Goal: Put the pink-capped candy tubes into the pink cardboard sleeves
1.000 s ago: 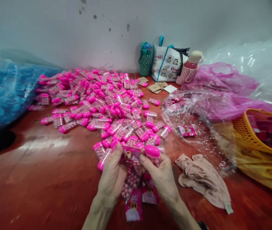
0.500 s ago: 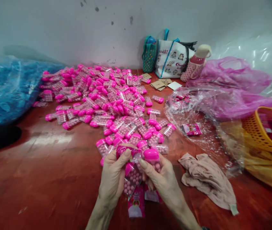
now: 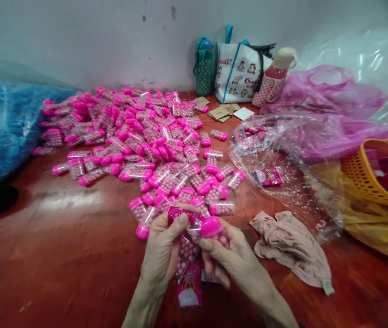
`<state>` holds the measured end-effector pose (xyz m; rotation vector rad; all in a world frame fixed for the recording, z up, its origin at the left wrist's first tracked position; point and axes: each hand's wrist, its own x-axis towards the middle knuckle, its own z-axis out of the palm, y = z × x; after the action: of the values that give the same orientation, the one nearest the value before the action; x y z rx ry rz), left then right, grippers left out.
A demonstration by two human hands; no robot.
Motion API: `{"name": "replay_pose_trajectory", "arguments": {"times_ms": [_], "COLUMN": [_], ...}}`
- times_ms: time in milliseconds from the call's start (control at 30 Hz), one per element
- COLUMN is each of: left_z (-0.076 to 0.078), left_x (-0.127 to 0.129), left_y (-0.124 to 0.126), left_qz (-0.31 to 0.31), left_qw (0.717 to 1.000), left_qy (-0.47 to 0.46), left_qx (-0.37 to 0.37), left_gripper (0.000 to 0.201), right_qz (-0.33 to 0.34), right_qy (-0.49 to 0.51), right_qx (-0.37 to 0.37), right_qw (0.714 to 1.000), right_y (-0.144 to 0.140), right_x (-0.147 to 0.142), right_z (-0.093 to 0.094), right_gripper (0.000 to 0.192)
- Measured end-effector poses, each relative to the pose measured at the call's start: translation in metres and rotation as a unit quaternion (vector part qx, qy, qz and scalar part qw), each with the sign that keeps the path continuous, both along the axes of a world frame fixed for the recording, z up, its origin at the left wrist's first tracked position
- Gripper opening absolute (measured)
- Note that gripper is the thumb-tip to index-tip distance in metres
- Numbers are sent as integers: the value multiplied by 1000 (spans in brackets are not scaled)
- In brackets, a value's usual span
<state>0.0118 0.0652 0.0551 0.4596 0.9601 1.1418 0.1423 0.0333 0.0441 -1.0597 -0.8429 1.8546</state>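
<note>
My left hand (image 3: pixel 162 243) is closed, pinching a pink printed plastic sleeve (image 3: pixel 174 214) between thumb and fingers. In my closed right hand (image 3: pixel 233 253) is a small clear bottle (image 3: pixel 211 227) with a bright pink cap, filled with pink balls. Its cap end touches or overlaps the sleeve; how far one is inside the other I cannot tell. Beneath my hands lies another bottle of pink balls (image 3: pixel 187 251), partly covered. Closer to me a flat printed sleeve (image 3: pixel 190 288) rests on the red surface, with one more half hidden behind my right fingers.
A large heap of pink-capped bottles (image 3: pixel 128 132) spreads ahead. Blue items in a clear bag (image 3: pixel 2 127) stand left. To the right are a crumpled cloth (image 3: pixel 291 248), a clear plastic bag holding printed sleeves (image 3: pixel 268 176) and a yellow basket (image 3: pixel 356 171). A tote bag (image 3: pixel 238 75) leans at the wall.
The bottle in my right hand has tilted and moved slightly left, closer to the sleeve. The whole view has shifted a little; the heap looks the same.
</note>
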Motion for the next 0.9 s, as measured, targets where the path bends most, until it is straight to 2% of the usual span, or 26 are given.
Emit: {"name": "replay_pose_trajectory", "arguments": {"times_ms": [133, 400, 533, 700, 767, 900], "left_z": [-4, -10, -16, -16, -14, -15], "left_x": [2, -6, -13, -20, -19, -15], "left_y": [0, 0, 2, 3, 3, 2], "left_qz": [3, -88, -124, -200, -195, -127], "left_qw": [999, 991, 985, 966, 963, 979], "left_qy": [25, 54, 68, 110, 129, 110], "left_qx": [27, 88, 101, 124, 132, 116], "left_gripper": [13, 14, 18, 17, 15, 14], "right_qz": [-5, 70, 92, 131, 133, 92], "right_qy": [-15, -5, -57, -133, -140, -112], "right_qx": [-1, -30, -21, -1, 3, 13], "right_qw": [1000, 997, 994, 982, 981, 989], "right_y": [-4, -4, -3, -4, -3, -1], "right_x": [-4, 6, 12, 17, 18, 13], "right_z": [0, 1, 2, 1, -2, -6], "right_gripper": [27, 28, 28, 30, 31, 33]}}
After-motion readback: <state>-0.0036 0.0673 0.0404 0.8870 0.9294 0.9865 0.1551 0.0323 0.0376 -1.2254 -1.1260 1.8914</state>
